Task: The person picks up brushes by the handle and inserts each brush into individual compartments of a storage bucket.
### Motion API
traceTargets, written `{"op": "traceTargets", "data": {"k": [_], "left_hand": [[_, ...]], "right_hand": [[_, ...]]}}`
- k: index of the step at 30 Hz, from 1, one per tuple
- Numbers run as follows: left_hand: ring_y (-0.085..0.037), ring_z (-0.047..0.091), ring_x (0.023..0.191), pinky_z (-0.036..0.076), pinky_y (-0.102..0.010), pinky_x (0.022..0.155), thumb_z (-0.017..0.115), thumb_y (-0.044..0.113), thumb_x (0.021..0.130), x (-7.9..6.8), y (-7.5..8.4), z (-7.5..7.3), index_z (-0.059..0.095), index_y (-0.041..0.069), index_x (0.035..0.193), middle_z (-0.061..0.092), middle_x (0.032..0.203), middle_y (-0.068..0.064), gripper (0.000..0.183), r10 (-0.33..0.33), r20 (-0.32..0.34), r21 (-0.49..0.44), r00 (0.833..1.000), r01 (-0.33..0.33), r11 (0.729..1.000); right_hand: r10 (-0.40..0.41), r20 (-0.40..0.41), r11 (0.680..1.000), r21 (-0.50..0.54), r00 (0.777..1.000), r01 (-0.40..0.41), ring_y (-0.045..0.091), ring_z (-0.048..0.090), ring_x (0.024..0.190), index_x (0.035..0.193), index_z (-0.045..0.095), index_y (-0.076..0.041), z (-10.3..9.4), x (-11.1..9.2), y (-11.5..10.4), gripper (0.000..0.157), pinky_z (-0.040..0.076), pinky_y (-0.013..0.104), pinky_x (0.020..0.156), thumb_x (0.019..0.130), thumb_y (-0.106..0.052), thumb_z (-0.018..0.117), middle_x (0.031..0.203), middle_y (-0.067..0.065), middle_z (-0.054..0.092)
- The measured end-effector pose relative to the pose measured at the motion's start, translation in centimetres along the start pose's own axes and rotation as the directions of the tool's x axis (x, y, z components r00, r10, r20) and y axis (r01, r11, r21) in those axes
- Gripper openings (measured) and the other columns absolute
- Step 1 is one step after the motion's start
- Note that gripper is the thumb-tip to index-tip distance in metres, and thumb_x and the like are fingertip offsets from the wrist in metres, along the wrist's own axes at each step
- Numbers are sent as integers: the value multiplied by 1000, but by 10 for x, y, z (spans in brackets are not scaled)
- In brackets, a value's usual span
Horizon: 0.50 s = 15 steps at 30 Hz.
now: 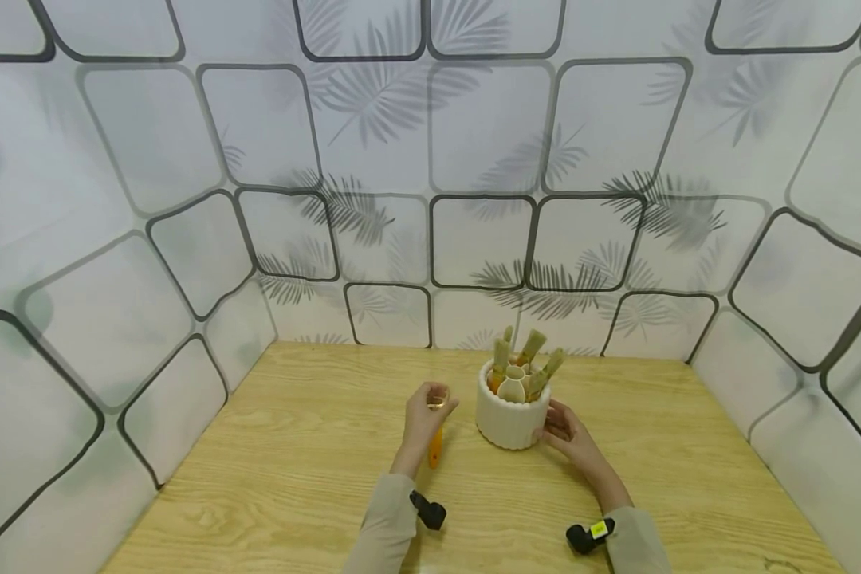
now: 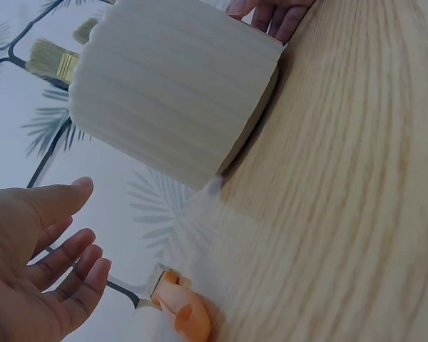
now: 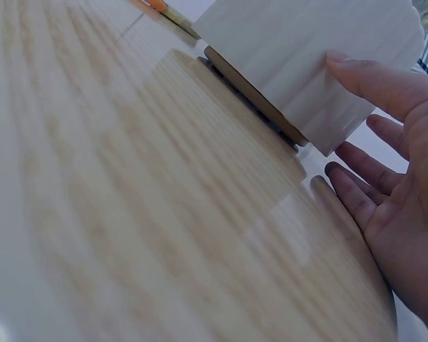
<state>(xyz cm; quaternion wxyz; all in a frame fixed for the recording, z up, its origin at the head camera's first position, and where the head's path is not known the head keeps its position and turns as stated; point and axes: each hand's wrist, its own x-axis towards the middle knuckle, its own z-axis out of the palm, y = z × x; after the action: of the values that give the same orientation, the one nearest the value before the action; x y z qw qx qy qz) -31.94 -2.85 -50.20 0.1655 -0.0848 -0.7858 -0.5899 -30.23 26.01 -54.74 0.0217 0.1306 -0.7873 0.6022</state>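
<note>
A white ribbed pot [image 1: 511,421] stands upright on the table, holding several bristle brushes [image 1: 536,346] with their pale heads up. A cream vase-shaped piece [image 1: 513,386] shows among them. My right hand [image 1: 570,438] is at the pot's right side; in the right wrist view its thumb [image 3: 371,80] touches the ribbed wall while the other fingers extend loosely beside it. To the left of the pot, my left hand [image 1: 425,418] is beside an orange-handled brush [image 1: 435,449]. In the left wrist view that hand's fingers are relaxed and apart from the brush [image 2: 182,308].
The wood-grain table [image 1: 287,470] extends around the pot and both hands. Behind it and at both sides rise patterned walls [image 1: 380,239] with leaf prints and dark outlines. A black wrist camera [image 1: 428,510] sits on the left sleeve, another [image 1: 587,537] on the right.
</note>
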Motion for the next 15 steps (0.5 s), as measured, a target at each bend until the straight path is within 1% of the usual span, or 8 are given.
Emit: {"op": "traceTargets", "data": {"k": [2,4,5,8,11,12,15], "left_hand": [[-31,60,85,53,-30,71,74,19,79,-2,-3,0,62,-4,100,64,94,-19,33,21,0,-11,1000,-21,1000],[-32,59,84,53,-31,70,74,21,80,-4,-5,-1,61,-4,99,63,94,-20,34,44,4,-25,999,-44,999],[-28,59,82,53,-28,68,74,25,80,-2,-15,0,62,-2,99,63,92,-17,35,91,3,-38,996,-91,995],[-26,59,80,53,-27,65,74,27,80,-3,-19,0,62,-1,98,63,90,-15,35,127,9,-45,992,-127,991],[-29,60,82,53,-28,67,74,20,79,-3,-20,0,61,-3,98,63,91,-18,32,93,19,-30,995,-93,995],[-33,59,84,54,-31,69,74,14,79,-6,-11,-1,60,-7,98,62,93,-22,32,43,23,-10,999,-43,999],[-36,59,84,53,-31,71,74,7,78,-4,-10,0,59,-10,99,62,93,-25,31,-14,24,32,1000,14,999]], "right_hand": [[1,-2,1000,-2,1000,-1,38,43,122,143,25,-2,0,0,0,68,43,37,98,88,-10,63,134,28,41],[2,2,1000,-7,1000,-2,38,42,122,144,24,-1,0,-1,0,68,42,40,99,88,-10,62,134,28,40],[2,2,1000,-8,1000,-2,38,42,122,144,23,-1,0,-1,0,68,42,39,99,89,-10,62,134,28,40],[4,-2,1000,-2,1000,-4,37,43,122,143,24,-1,0,-1,-1,68,43,31,97,88,-10,63,134,28,40],[3,1,1000,2,1000,-3,31,45,120,143,25,-2,0,-1,0,68,43,21,93,88,-10,63,134,27,41],[1,0,1000,4,1000,-1,28,46,119,143,26,-2,0,0,0,67,43,20,92,88,-10,63,133,27,41],[-10,6,1000,-4,1000,10,20,48,115,143,26,-1,-1,0,1,67,44,21,92,88,-9,63,132,27,42]]}}
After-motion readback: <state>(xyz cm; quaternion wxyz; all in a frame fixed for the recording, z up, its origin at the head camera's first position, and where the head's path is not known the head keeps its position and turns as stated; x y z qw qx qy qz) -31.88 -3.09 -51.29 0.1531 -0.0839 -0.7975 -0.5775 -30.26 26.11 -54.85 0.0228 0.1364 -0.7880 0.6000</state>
